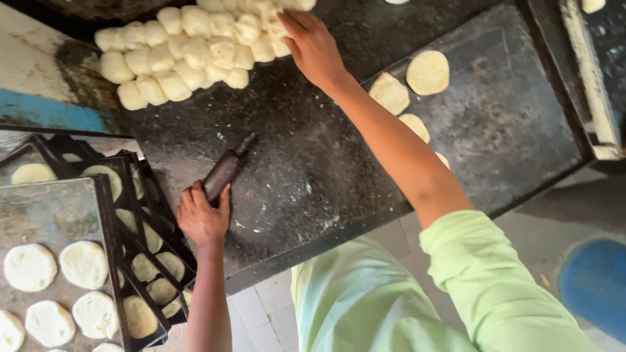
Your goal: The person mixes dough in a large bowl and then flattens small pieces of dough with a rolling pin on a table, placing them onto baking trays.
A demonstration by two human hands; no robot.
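Pale dough balls [189,49] heaped at eleven o'clock: right hand [312,45] reaches in, fingers spread, while left hand [203,218] grips the rolling pin [225,171] ready.

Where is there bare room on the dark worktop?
Free: the middle stretch between the rolling pin and the flattened discs. Crowded: the dough-ball pile under the right hand, and the trays beside the left hand.

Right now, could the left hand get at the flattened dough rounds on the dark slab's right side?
Probably not easily: the left hand is gripping the rolling pin, and the right arm stretches across toward the dough ball pile, lying between it and the flattened rounds.
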